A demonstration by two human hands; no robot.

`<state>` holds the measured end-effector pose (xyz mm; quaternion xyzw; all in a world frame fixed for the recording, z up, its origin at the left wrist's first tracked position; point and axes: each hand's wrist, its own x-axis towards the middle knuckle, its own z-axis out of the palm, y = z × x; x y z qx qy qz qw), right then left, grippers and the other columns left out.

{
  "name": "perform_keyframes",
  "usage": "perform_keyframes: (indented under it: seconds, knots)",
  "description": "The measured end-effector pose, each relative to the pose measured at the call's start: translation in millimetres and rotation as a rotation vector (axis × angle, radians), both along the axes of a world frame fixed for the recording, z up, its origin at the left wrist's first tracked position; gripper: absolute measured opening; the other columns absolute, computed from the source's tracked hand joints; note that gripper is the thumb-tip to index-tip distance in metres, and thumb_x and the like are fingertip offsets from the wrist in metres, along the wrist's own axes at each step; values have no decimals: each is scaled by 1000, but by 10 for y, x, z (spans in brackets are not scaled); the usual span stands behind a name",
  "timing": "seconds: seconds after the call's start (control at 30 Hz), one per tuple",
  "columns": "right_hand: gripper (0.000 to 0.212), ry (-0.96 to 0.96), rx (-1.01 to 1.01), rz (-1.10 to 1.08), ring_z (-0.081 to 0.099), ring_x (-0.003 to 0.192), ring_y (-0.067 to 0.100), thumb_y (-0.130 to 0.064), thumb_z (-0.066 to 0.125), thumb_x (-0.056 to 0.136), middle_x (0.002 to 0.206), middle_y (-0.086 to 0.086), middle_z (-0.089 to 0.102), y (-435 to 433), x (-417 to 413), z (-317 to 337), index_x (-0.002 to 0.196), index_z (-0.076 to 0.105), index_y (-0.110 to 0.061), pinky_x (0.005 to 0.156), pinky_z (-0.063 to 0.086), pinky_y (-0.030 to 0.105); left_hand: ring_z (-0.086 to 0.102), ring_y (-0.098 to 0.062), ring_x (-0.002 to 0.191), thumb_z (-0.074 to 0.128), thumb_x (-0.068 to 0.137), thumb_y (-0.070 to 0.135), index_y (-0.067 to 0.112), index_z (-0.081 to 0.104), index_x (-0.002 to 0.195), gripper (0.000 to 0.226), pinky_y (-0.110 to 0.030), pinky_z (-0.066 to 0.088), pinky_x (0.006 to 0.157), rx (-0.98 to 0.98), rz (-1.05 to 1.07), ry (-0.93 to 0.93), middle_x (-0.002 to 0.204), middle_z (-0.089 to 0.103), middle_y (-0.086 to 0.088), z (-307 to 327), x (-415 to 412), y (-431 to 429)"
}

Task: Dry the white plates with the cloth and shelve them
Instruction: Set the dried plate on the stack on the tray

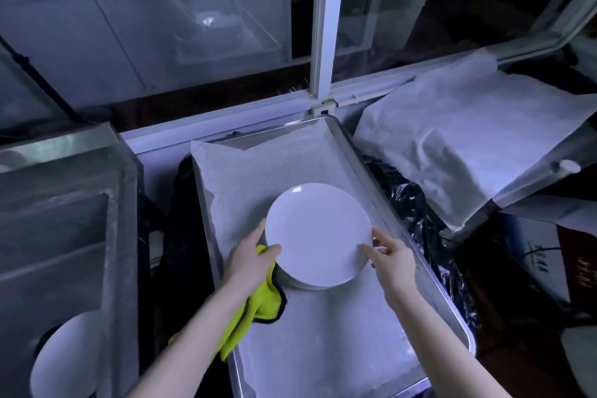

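Left grip [248,255] pinches the white plate [318,233] at its left rim, thumb on top, w/ the yellow-green cloth [255,310] bunched under the same palm; right grip [392,255] pinches the right rim, thumb on top, fingers underneath. Plate is about level just over the lined metal tray [452,310], and a second rim [300,285] shows right below it, prob. a stack, can't tell if touching. Step looks like pick-up/start of drying: next needs right grip to steady the plate while the cloth side wipes both faces, then carry to a shelf, poss. the steel unit at left where another plate [64,355] shows.
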<state>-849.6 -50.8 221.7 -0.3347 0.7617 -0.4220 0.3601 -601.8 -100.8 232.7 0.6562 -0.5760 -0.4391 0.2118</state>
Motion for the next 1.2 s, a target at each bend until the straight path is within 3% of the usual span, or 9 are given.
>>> perform_keyframes:
  seconds: [0.2,0.43,0.53,0.63,0.73,0.8,0.9,1.1,1.2]
  knots:
    - [16,74,-28,54,28,54,12,-10,67,78,60,2,38,-81,1,-52,81,70,-26,55,25,31,54,-19,115,62,82,26,51,29,148,77,-29,42,89,56,5,-90,120,62,8,-82,-17,-37]
    - [33,109,41,-14,45,60,11,-11,68,84,91,11,57,-159,43,-138,114,74,-24,58,33,21,49,-6,95,61,83,24,56,34,143,73,-13,37,69,63,35,32,93,55,30,-114,3,-27]
    - [39,115,41,-43,52,71,6,-13,68,86,101,11,60,-149,66,-124,123,70,-25,66,37,26,49,1,95,63,83,24,58,36,140,71,-16,39,75,86,20,111,97,53,35,-93,45,-25]
    - [50,179,42,-75,54,75,12,-16,72,87,109,8,55,-124,111,-72,136,62,-23,78,36,26,46,-6,121,67,85,24,42,47,140,61,-24,36,95,100,69,179,125,53,20,-83,114,-28]
    - [45,277,-101,-58,57,86,21,-13,72,88,110,4,50,-40,287,70,131,64,-20,82,38,23,54,-5,117,68,88,24,33,66,121,34,-10,39,84,76,144,280,120,61,17,3,259,2]
    - [32,250,-200,85,58,85,13,-14,74,88,107,3,55,13,511,216,119,71,-22,78,41,16,60,1,109,68,88,22,32,74,102,18,-5,40,75,53,201,361,107,69,18,114,390,21]
    - [20,44,-152,488,60,83,5,-22,74,89,102,-2,65,109,1031,411,108,73,-28,72,44,11,64,-2,101,71,87,22,28,77,92,11,-16,46,83,41,310,489,101,74,12,302,613,77]
    - [85,-43,-109,954,53,123,1,-39,85,72,136,-8,58,250,2200,401,147,46,-26,101,38,14,60,-22,78,56,85,-1,18,68,112,35,-32,50,73,3,511,826,83,63,-10,718,1335,215]
    - [83,14,-109,982,53,125,5,-21,84,79,134,-4,59,234,2729,337,150,40,-23,105,39,21,61,-26,84,52,69,-5,20,62,120,57,-41,54,78,17,520,1049,90,60,-14,829,1914,299]
